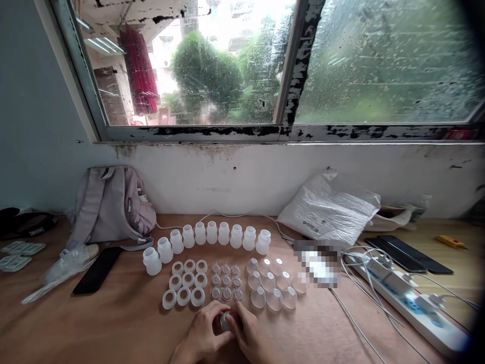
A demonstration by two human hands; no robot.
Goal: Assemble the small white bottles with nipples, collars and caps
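A small pale round part (224,321) is held between the two hands on the near side of the wooden table (125,323); the fingers cover most of it, so its exact form is hard to make out. To the right, a pixelated patch obscures a bright object, and the patch borders one of the clear domed caps (269,283). The near end of the power strip (411,303) fades into a dark corner, and the forearms are cut off at the near edge.

Ten frosted bottles (211,233) stand in an arc on the far side. Nearer lie nine white rings (184,304) on the left, then nine clear teats (226,294), each set in three rows of three, and on the right ten caps, one just right of the others.

The left hand (204,327) curves in from the left, thumb and fingers grasping the part; the right hand (249,331) meets it from the right, its bent fingers gripping the same part.
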